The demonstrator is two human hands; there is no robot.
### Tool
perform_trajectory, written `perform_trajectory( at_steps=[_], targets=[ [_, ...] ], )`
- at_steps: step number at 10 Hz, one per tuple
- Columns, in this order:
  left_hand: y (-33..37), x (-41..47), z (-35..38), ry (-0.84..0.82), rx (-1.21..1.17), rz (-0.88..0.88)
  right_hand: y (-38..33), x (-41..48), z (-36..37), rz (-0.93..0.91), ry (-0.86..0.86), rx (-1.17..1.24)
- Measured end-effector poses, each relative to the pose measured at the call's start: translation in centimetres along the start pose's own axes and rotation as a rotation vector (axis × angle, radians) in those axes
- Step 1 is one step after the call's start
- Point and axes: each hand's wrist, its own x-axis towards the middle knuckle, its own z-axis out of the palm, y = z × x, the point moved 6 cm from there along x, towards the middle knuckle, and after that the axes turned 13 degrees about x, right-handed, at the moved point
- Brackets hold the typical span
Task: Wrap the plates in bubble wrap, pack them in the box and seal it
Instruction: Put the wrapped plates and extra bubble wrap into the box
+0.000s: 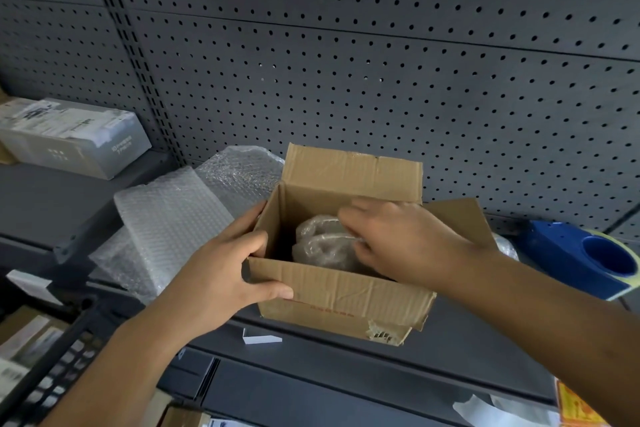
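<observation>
Two hands are working at an open brown cardboard box (pixel 346 298) on a dark grey metal shelf (pixel 329 357).
At the far left a grey printed carton (pixel 69 135) is lying on the shelf, and sheets of clear bubble wrap (pixel 173 218) are lying just beside the box. The left hand (pixel 221 274) is gripping the box's near left corner, thumb on the front wall. Inside the box the bubble-wrapped plates (pixel 322 246) are sitting. The right hand (pixel 398 239) is reaching in from above, its fingers curling onto the top of this bundle. At the right a blue plastic tape dispenser (pixel 581 260) is resting near the box.
</observation>
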Motion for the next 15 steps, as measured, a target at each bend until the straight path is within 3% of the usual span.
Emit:
perform_trajectory(
  at_steps=[4, 5, 6, 7, 8, 9, 10, 11, 12, 14, 15],
  targets=[
    [0.0, -0.1, 0.0, -0.004, 0.018, -0.006, 1.2, 1.4, 1.4, 0.234, -0.255, -0.036],
    [0.2, -0.2, -0.1, -0.005, 0.008, -0.016, 1.2, 0.0, -0.9, 0.295, -0.32, 0.176],
    [0.2, -0.2, -0.3, 0.004, 0.005, -0.012, 4.2, -2.1, -7.0, 0.372, 0.059, 0.604],
    [0.2, 0.0, -0.3, 0.021, 0.001, -0.006, 14.0, -7.3, -10.3, 0.649, 0.619, 0.61],
    [0.0, 0.1, 0.0, 0.014, 0.006, -0.021, 22.7, -11.5, -4.7, 0.985, 0.428, 0.519],
    [0.0, 0.2, 0.1, 0.011, 0.004, -0.017, 25.1, -12.7, 2.0, 1.042, 0.035, 0.501],
    [-0.1, 0.2, 0.1, 0.013, -0.006, -0.021, 25.2, -13.0, 4.2, 1.053, -0.037, 0.509],
    [-0.1, 0.2, 0.1, 0.015, -0.011, -0.024, 24.8, -13.0, 4.1, 1.187, -0.006, 0.593],
    [0.0, 0.2, 0.1, 0.006, -0.017, -0.021, 24.1, -14.0, 5.0, 1.321, 0.001, 0.82],
    [-0.3, 0.2, 0.3, -0.015, -0.007, -0.034, 22.6, -13.0, 2.7, 1.08, 0.225, 0.96],
    [-0.2, 0.1, 0.3, -0.025, -0.006, -0.043, 21.8, -13.7, -1.5, 0.985, 0.367, 0.718]
  ],
)
